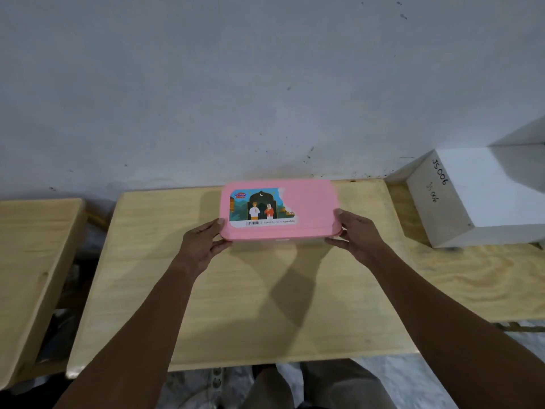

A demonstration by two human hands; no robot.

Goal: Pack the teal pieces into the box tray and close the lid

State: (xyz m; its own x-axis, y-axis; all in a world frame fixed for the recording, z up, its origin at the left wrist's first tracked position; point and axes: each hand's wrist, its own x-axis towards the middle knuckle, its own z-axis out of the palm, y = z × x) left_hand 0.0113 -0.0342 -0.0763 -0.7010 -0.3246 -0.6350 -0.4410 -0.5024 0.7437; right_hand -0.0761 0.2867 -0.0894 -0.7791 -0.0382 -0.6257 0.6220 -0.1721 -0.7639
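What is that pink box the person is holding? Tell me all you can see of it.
The pink box is a flat, rounded rectangle, seemingly plastic, its pink lid on. A partly torn sticker showing two cartoon figures, an arch and a barcode covers the lid's left part. It sits level at the far side of the wooden table, near the wall. The left hand and right hand grip its near corners.

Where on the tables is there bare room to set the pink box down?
The middle table is bare from the pink box to its near edge. The side table shows bare wood. The white block crowds the far right corner.
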